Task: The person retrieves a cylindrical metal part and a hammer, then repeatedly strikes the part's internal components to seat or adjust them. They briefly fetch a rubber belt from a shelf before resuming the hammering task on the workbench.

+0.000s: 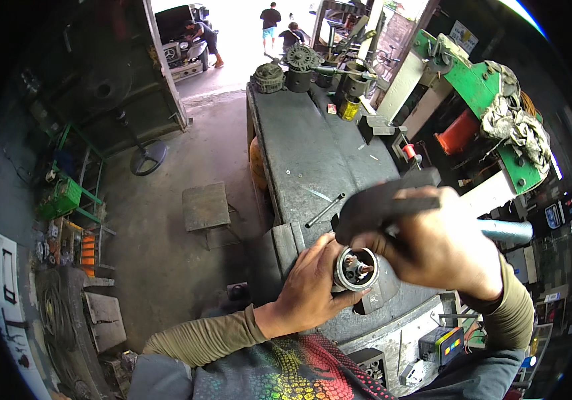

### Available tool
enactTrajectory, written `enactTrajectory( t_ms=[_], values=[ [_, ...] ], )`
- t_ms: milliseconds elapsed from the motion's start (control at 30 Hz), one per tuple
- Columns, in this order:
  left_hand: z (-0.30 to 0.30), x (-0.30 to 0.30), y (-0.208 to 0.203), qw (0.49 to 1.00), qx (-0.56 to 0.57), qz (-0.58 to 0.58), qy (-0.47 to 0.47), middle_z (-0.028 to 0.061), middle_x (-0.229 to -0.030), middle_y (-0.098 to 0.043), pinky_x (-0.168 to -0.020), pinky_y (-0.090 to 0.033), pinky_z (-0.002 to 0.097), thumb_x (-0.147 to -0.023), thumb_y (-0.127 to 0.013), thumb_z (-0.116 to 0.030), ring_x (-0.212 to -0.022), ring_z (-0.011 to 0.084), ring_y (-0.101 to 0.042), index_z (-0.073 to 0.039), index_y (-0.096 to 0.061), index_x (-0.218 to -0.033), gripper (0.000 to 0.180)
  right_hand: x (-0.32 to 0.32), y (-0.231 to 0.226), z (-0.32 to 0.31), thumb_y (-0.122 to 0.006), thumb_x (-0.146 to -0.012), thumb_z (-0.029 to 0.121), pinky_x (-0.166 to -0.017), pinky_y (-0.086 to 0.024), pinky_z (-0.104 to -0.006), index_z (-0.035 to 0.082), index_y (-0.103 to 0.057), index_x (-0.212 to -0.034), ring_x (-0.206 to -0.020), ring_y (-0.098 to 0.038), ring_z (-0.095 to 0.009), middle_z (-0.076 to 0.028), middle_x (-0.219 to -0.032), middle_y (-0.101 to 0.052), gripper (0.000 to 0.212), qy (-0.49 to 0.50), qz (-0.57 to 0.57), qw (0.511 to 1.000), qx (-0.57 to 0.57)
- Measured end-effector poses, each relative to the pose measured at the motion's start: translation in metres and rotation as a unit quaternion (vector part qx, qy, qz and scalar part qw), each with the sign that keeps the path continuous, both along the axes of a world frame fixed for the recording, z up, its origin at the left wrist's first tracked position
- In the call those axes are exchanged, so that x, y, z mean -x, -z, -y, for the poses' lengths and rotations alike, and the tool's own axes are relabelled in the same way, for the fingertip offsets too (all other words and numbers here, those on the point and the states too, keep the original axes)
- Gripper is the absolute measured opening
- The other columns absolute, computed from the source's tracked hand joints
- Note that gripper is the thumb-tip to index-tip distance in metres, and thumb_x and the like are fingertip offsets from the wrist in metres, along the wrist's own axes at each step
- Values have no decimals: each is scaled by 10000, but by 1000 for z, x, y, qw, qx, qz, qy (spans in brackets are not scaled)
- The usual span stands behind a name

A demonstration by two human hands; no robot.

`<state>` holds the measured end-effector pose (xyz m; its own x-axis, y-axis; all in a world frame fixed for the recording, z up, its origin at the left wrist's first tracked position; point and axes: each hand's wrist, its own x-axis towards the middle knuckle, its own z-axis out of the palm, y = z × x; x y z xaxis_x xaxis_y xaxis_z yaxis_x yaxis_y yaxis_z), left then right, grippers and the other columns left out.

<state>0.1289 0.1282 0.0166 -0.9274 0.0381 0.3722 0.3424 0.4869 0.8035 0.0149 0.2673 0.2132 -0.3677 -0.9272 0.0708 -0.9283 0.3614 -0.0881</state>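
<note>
My left hand (309, 283) is wrapped round the side of an upright metal cylindrical housing (339, 285) at the near end of the dark workbench (299, 147). Its open top shows copper-coloured parts inside. Just above and to the right, my right hand (432, 240) is closed round a dark, bulky tool (376, 207), smeared by motion, so its kind cannot be made out. The tool's lower end is close to the housing's rim; whether they touch I cannot tell. Beyond my left hand lies a metal rod-like tool (326, 210).
An alternator-like part (303, 59), tins and a yellow can (349, 108) stand at the bench's far end. A green machine frame (469, 83) draped with rags (516, 127) rises on the right. A stool (206, 208) stands left of the bench. People and a vehicle (182, 53) are outside.
</note>
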Motion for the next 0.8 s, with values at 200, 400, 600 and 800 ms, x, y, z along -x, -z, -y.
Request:
enactTrajectory(
  t_ms=[200, 400, 600, 800],
  values=[
    [-2, 1, -4, 1000, -2, -21, -24, 245, -1334, -593, -1119, -458, 499, -820, -910, -282, -1290, 431, -584, 18, -467, -1422, 805, 3, -10, 1, -754, -967, 244, -771, -557, -426, 55, -744, -1065, -847, -709, -339, -117, -942, -740, 214, 101, 182, 943, 260],
    [0, 1, -6, 998, -64, -15, 1, 228, -1306, -609, -1061, -505, 484, -812, -914, -240, -1207, 400, -642, 22, -481, -1401, 777, 15, 14, -7, -715, -965, 263, -697, -567, -469, 86, -719, -1006, -816, -704, -418, -167, -899, -714, 182, 43, 121, 991, 27],
    [0, -2, -6, 999, -33, -32, -16, 236, -1393, -593, -1132, -484, 477, -803, -925, -242, -1300, 422, -609, 22, -484, -1443, 821, 16, 6, -24, -756, -984, 214, -777, -558, -388, 18, -738, -1023, -870, -739, -283, -139, -990, -765, 200, 193, 223, 884, 363],
    [1, -3, -9, 999, -46, 2, -3, 225, -1417, -608, -1125, -503, 461, -798, -931, -254, -1337, 386, -611, 23, -494, -1452, 834, 18, 18, -34, -782, -929, 272, -772, -547, -438, 73, -752, -1044, -861, -704, -355, -116, -927, -736, 232, 56, 132, 984, 108]
  ],
)
